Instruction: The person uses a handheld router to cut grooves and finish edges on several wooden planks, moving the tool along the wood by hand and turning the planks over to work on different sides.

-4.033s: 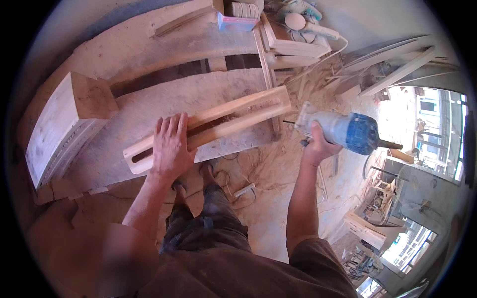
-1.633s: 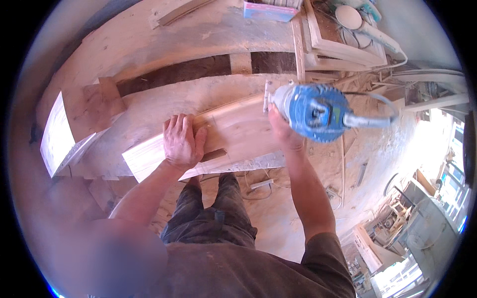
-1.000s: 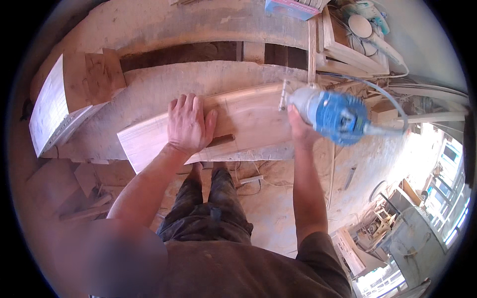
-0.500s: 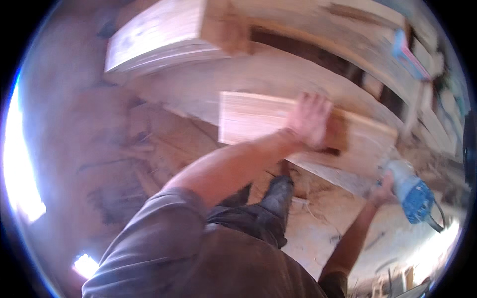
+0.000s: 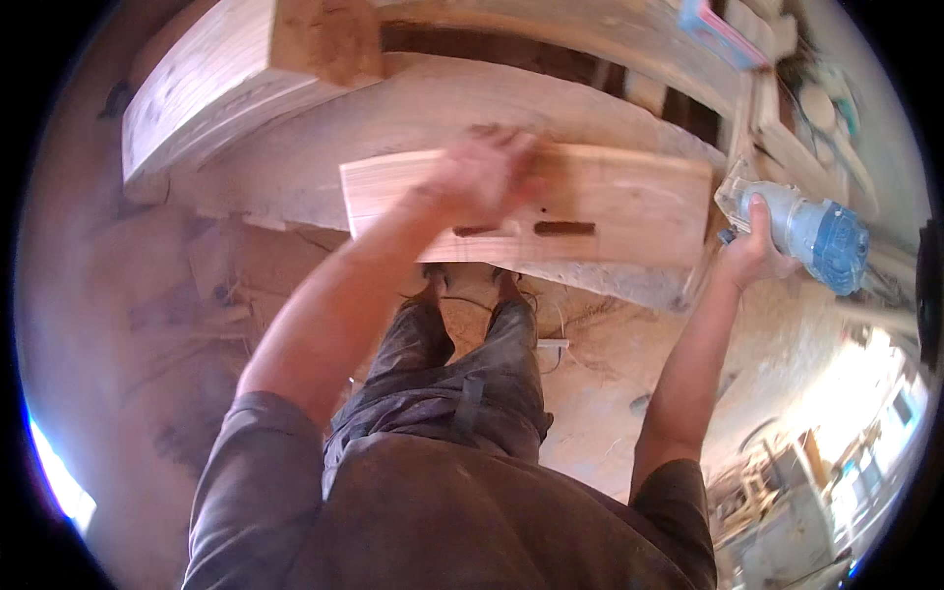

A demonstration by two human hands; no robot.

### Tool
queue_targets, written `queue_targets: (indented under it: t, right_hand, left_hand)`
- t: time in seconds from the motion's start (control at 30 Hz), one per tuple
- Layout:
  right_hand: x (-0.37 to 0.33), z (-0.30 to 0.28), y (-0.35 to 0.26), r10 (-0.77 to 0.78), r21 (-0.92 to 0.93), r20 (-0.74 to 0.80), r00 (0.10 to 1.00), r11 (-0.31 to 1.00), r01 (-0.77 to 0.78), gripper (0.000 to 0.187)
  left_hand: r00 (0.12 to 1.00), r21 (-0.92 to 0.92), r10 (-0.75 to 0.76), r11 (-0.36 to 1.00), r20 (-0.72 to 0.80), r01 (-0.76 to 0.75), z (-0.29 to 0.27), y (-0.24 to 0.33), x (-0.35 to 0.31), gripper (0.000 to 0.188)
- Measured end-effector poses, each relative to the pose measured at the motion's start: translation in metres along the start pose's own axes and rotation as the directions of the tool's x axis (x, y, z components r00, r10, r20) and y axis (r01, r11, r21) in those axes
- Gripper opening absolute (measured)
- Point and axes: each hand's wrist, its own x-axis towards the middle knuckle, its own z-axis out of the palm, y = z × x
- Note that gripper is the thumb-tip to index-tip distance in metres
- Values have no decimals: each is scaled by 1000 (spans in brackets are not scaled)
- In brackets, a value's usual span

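Observation:
A pale wooden board [image 5: 639,211] with dark slots cut in it lies lengthwise on the workbench in front of me. Over its left half is my left hand [image 5: 492,177], somewhat blurred, thumb apart from the fingers and fingertips near the far edge. Whether it presses on the wood I cannot tell. My right hand [image 5: 755,258] is wrapped round the silver body of a handheld router [image 5: 821,236] with a blue top cap. The router is tilted on its side off the board's right end, its base toward the board.
A thick wooden beam [image 5: 202,84] rests at the far left of the dusty workbench [image 5: 433,103]. A pink and blue box [image 5: 726,34] and scrap wood [image 5: 796,138] are at the far right. Behind my right arm, wood pieces [image 5: 752,492] are heaped. My feet are below the bench edge.
My view has shifted, bringing both slots into sight. My right hand has raised the router from low beside the bench to the board's right end. The left hand has slid leftward along the board.

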Motion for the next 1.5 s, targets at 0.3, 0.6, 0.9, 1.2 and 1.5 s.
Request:
queue_targets:
  t: [0.3, 0.6, 0.9, 1.2, 1.5]
  right_hand:
    - [-143, -110, -49, 204, -87, -328, 922, 966, -245, 77]
    - [-337, -18, -116, 357, -3, -536, 765, 905, -425, 56]
    - [-419, 59, -125, 19, -189, -498, 867, 973, -130, 60]
    - [-605, 60, -142, 290, -523, -259, 921, 760, -386, 58]
    - [-578, 66, -143, 245, -534, -347, 905, 742, -405, 59]
  left_hand:
    - [853, -124, -283, 921, 438, 369, -52, -28, -12, 60]
    - [958, -396, 205, 911, 198, -113, -4, -88, -48, 60]
    - [950, -408, 228, 904, 213, -125, 12, -101, -46, 62]
    - [952, -393, 176, 917, 252, -66, 6, -100, -43, 57]
    - [948, -394, 192, 915, 254, -80, 3, -91, -47, 55]
